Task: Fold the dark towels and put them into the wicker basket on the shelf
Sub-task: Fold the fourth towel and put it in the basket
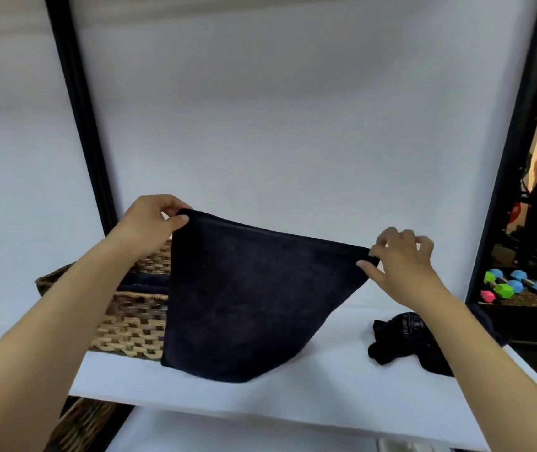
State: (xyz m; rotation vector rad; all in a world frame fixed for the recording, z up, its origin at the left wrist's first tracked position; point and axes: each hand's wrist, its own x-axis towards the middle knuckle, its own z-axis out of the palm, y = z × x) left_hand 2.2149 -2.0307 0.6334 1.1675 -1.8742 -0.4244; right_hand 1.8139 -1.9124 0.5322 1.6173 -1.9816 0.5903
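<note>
While a white backdrop [293, 109] fills most of the view behind it, a white shelf [309, 393] runs across the lower half, framed by black uprights [79, 106] on either side.

A dark towel [251, 308] hangs in the air above the middle of the shelf, stretched by its two top corners, with its bottom edge resting on the shelf surface. It sags into a rough wedge, wider at the top than at the bottom.

To the left of the towel sits a wicker basket [130, 324] on the shelf, its right end hidden behind the hanging cloth. Folded dark towels [145, 283] lie inside it.

To the right of the towel, a crumpled dark cloth [404, 344] lies on the shelf, partly behind the right forearm.

The left hand [153, 223] pinches the towel's upper left corner between thumb and fingers. The right hand [397, 256] pinches the upper right corner, thumb below and fingertips above, with the other fingers loosely curled.

Farther right than the shelf frame, small blue, green and pink dumbbells [515, 285] lie on a dark floor. A second wicker basket [78, 425] shows below the shelf at the lower left.
</note>
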